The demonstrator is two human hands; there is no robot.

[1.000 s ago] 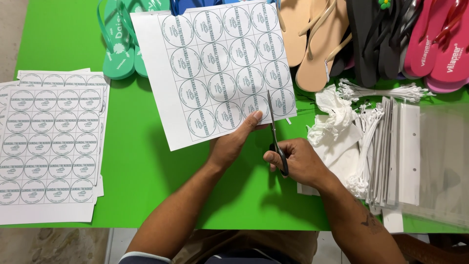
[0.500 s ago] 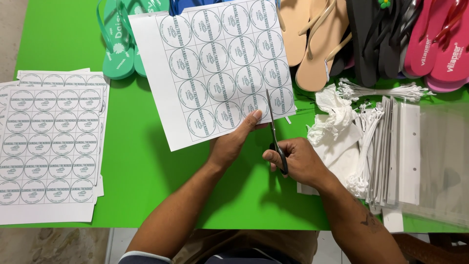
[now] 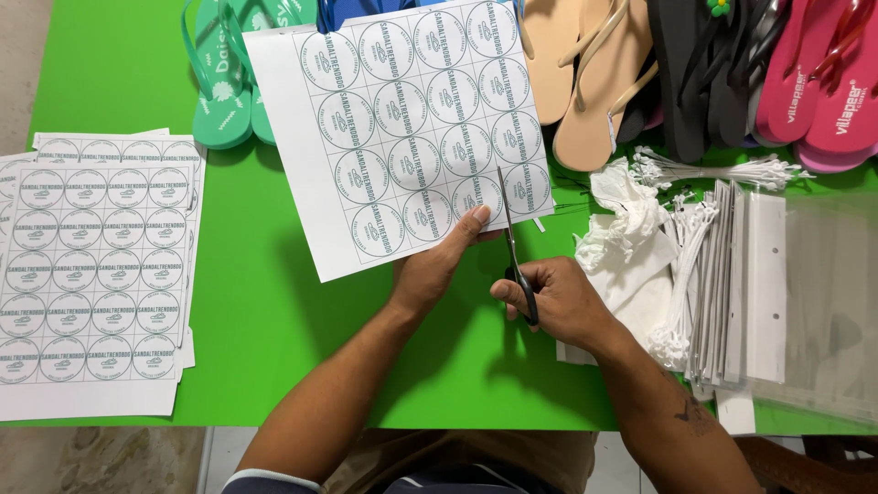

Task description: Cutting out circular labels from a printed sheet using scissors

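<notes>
The left hand (image 3: 430, 270) pinches the lower edge of a white paper sheet of round green-printed labels (image 3: 402, 128) over the green table (image 3: 128, 64). At three o'clock, the right hand (image 3: 558, 302) grips black-handled scissors (image 3: 514, 252), blades cutting into the sheet. At nine o'clock lies a stack of similar label sheets (image 3: 91, 274).

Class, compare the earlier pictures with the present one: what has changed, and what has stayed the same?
Nothing has visibly changed. The left hand still pins the printed sheet, and the right hand still holds the scissors at its lower right edge.
</notes>
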